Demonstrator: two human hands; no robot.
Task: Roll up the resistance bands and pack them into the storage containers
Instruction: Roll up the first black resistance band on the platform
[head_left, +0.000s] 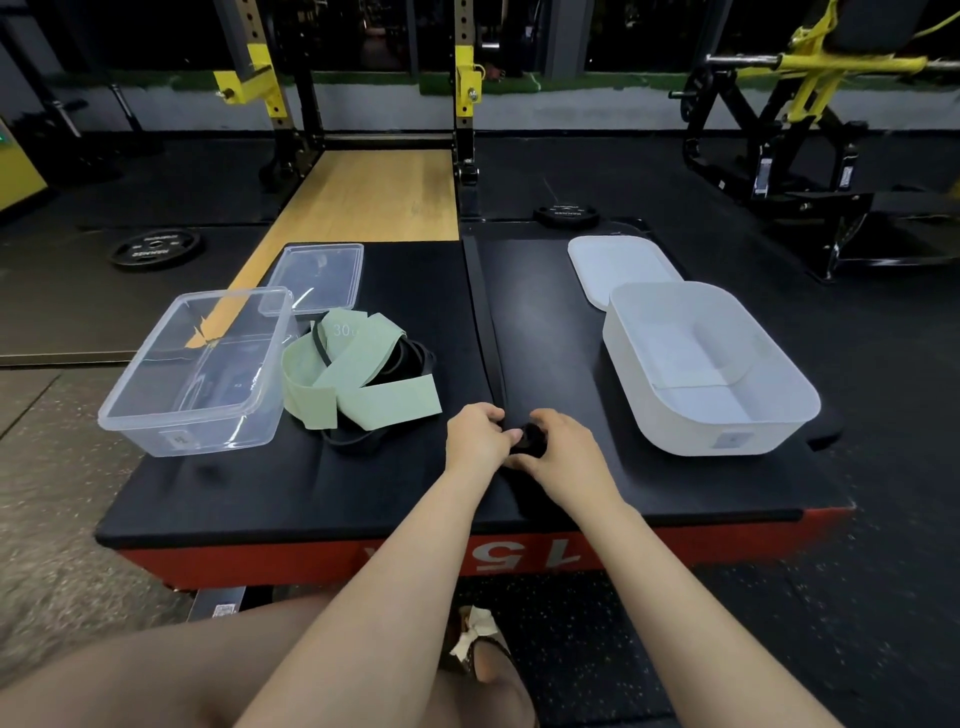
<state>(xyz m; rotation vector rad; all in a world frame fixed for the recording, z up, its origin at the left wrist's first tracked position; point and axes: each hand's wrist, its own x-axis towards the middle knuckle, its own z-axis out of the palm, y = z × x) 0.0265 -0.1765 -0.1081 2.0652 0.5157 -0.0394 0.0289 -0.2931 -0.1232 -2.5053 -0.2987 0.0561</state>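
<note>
A long black resistance band lies stretched away from me down the middle of the black platform. Its near end is wound into a small roll. My left hand and my right hand both grip that roll, fingers curled round it. To the left lies a heap of bands: a wide pale green band on top of thin black bands. A clear plastic container stands at the left, a white container at the right; both hold nothing.
The clear lid lies behind the clear container, the white lid behind the white one. The platform has a red front face. Weight plates lie on the floor, with a squat rack and a machine beyond.
</note>
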